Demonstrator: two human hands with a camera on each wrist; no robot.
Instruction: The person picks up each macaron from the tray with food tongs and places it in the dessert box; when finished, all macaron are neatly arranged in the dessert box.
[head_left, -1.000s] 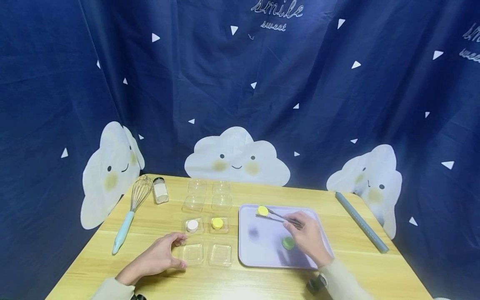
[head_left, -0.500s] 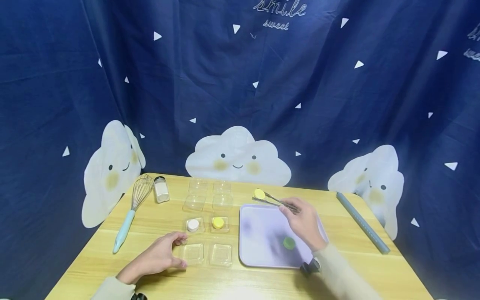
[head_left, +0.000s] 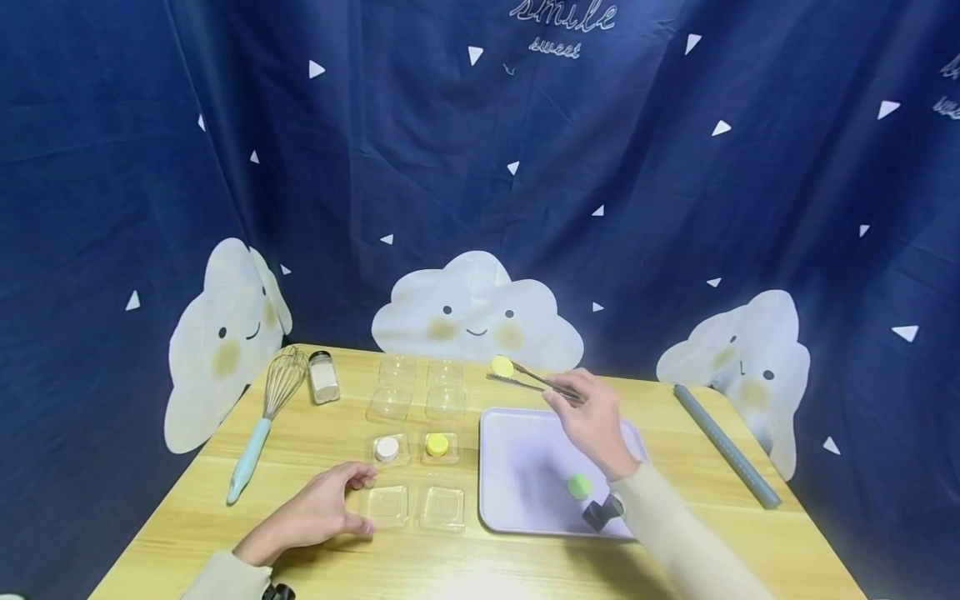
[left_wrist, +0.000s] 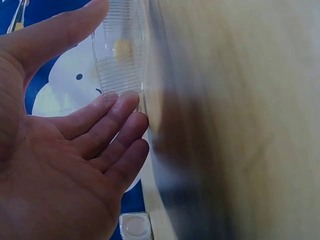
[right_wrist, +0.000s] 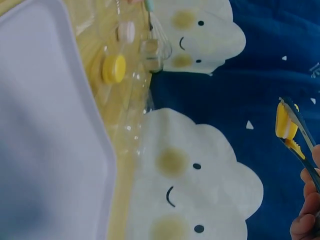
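Note:
My right hand [head_left: 596, 421] grips a pair of dark metal tongs [head_left: 534, 383], raised above the far edge of the tray. Between the tong tips is a yellow macaron [head_left: 502, 367], its pale filling showing in the right wrist view. My left hand [head_left: 318, 510] rests beside the clear plastic container [head_left: 442, 510], thumb spread from straight fingers, fingertips right at its left edge. In the container's two farther base compartments sit a white macaron [head_left: 387, 449] and another yellow macaron [head_left: 437, 444]. A green macaron [head_left: 580, 486] lies on the lilac tray [head_left: 517, 512].
The container's clear lid [head_left: 446, 402] lies folded back behind its base. A whisk [head_left: 258, 433] with a light blue handle and a black-capped jar [head_left: 323, 379] are at the left. At the right lies a long grey-blue bar [head_left: 726, 446]. A dark blue curtain [head_left: 465, 167] hangs behind the table.
My right hand has lifted the tongs with the yellow macaron up off the tray and moved them away and leftward. My left hand stays where it was.

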